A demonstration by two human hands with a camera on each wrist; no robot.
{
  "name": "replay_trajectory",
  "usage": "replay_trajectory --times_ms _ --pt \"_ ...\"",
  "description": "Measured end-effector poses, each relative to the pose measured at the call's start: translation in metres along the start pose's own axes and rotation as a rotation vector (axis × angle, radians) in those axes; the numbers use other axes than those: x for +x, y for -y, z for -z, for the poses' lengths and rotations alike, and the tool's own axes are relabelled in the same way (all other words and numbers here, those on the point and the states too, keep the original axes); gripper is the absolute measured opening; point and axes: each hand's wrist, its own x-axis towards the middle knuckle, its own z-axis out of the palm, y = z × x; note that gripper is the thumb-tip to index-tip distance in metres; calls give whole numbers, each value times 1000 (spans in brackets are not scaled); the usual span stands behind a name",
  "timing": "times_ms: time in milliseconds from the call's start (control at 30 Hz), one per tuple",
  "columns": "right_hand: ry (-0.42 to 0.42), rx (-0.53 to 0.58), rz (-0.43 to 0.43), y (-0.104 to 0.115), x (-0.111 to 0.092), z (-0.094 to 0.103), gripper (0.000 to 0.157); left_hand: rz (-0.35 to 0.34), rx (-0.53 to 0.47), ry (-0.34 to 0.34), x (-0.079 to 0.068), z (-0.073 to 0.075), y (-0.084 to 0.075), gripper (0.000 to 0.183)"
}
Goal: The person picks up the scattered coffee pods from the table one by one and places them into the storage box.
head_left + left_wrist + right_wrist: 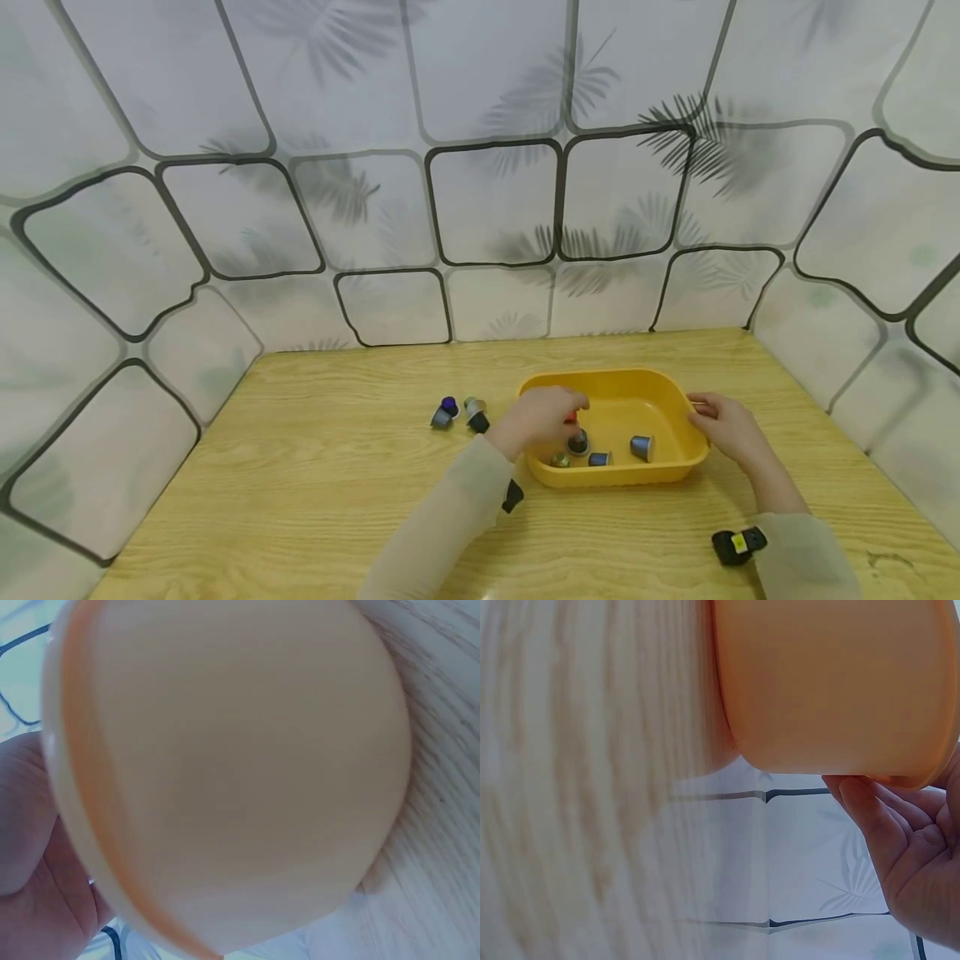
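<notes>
Yellow tray (622,477) is holding coffee capsules (642,447); loose capsules (442,418) are lying outside toward 9 o'clock, work apparently midway. Right hand (724,427) is gripping the tray at 3 o'clock; cannot tell whether left hand (540,417) is grasping red capsule (572,416).

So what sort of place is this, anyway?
Perhaps a small screened-off tabletop workspace: white walls with grey outlines and leaf prints surround a yellowish wood-grain tabletop on three sides, and on it sits a yellow, rounded, plastic-looking tray holding small shiny capsules.
</notes>
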Motion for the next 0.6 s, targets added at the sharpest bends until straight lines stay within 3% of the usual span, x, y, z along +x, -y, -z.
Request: replay_trajectory --times_ms 267,600 --pt "9 -1 -4 1 -1 -1 43 -25 -28 -74 -7 -1 7 36" --pt "8 7 -8 1 -1 0 43 -5 -223 -193 -21 -6 19 35"
